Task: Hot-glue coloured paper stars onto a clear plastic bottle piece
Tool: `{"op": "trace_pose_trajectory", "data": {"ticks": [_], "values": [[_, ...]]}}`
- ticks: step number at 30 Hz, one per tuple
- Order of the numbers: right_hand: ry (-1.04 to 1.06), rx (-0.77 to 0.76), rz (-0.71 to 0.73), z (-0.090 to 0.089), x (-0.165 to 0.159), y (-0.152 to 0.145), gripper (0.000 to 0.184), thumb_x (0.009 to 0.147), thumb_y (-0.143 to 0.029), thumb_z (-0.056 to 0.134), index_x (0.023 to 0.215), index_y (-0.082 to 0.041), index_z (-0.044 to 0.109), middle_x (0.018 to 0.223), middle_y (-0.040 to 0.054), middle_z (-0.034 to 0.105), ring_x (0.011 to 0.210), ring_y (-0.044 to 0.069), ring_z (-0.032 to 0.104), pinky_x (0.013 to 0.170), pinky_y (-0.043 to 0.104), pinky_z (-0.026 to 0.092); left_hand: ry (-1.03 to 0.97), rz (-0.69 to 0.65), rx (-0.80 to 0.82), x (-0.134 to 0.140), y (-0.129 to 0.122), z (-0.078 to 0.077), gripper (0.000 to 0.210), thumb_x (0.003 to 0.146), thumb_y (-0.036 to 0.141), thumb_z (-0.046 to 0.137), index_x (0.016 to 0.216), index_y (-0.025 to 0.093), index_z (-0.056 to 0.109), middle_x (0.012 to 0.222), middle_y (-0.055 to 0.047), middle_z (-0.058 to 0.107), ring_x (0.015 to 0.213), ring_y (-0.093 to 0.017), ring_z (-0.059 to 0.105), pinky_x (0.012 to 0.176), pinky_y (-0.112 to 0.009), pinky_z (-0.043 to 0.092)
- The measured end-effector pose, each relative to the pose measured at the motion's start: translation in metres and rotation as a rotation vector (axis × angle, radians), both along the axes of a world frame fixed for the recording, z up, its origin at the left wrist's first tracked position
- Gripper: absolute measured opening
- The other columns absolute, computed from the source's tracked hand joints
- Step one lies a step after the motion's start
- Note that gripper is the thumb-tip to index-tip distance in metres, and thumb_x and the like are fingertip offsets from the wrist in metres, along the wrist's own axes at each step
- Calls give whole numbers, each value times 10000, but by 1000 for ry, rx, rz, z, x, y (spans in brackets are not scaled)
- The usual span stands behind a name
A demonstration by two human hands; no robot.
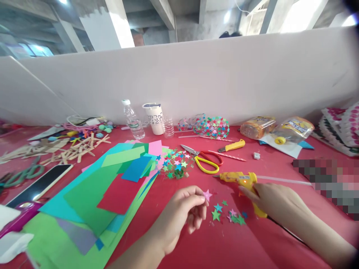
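Fingertip pinch on pink paper star

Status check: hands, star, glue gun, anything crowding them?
Left hand pinching pink star. Right hand on glue gun, which rests on the table. Loose stars between hands; scissors just beyond.

A craft workbench in a bare concrete hall. Coloured paper left of the hand, scissors beyond it. Partition board behind.

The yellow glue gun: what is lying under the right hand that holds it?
The right hand grips the yellow glue gun over the red tablecloth. The handle is mostly covered; small paper stars lie beside it.
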State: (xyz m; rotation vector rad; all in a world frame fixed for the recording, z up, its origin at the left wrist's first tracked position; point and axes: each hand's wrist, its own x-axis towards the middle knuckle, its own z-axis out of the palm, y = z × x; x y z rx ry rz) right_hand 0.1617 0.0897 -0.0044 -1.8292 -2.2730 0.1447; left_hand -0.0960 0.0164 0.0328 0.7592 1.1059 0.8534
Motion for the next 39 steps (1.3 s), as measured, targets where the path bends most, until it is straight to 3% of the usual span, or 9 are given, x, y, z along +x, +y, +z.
{"op": "trace_pose_trajectory", "data": {"ticks": [3,5,7,10,23,28,31,33,39], "values": [[-43,119,55,18,-10,-11,391,858,-530,477,601,-236,493,482,39,533,462,248,560,464,314,326,-83,5,-93,-2,-3,-1,103,761,265,555,710,176,545,568,34,545,394,-30,412,345,-143,208],[83,251,345,33,-24,-24,267,909,-399,461,728,-217,531,618,38,603,550,208,588,521,309,407,-125,14,-144,-2,-4,1,83,736,254,565,707,177,556,550,33,550,380,-34,408,339,-151,199],[208,228,609,45,-42,-36,144,934,-254,463,824,-208,544,737,38,639,662,171,619,576,267,458,-152,12,-172,-3,-5,3,76,724,246,567,692,177,561,527,37,544,366,-36,397,336,-158,193],[246,294,831,56,-65,-43,150,946,-146,435,916,-189,575,800,46,665,715,170,625,646,287,480,-193,-15,-180,-5,-6,6,93,729,242,551,661,180,547,496,43,512,357,-37,374,333,-164,176],[248,298,930,66,-106,-20,138,971,-157,414,934,-200,540,747,33,668,658,160,615,589,286,440,-239,52,-165,-29,-3,13,168,720,314,536,606,195,510,468,39,424,357,-52,296,358,-216,111],[280,172,814,71,-113,-7,88,938,-157,463,904,-222,513,629,-39,587,518,106,509,521,233,386,334,212,256,-44,-4,18,302,851,477,497,693,227,559,477,37,410,404,-99,343,383,-224,237],[258,102,815,68,-120,2,106,953,-176,455,929,-219,549,627,-35,585,522,105,509,503,230,357,886,311,619,-54,0,10,105,834,322,578,881,258,648,700,-18,542,612,-167,518,535,-262,420],[252,133,875,64,-125,6,135,965,-183,446,951,-203,578,667,-7,611,558,117,535,528,240,368,1150,301,799,-57,4,4,214,814,185,576,993,273,651,935,-62,555,822,-223,544,706,-350,482],[275,194,935,54,-131,11,171,979,-193,430,990,-182,600,712,26,635,567,128,539,532,251,353,1336,247,909,-54,9,-6,299,749,44,564,951,257,619,1201,-78,427,1027,-279,453,811,-487,486]]}}
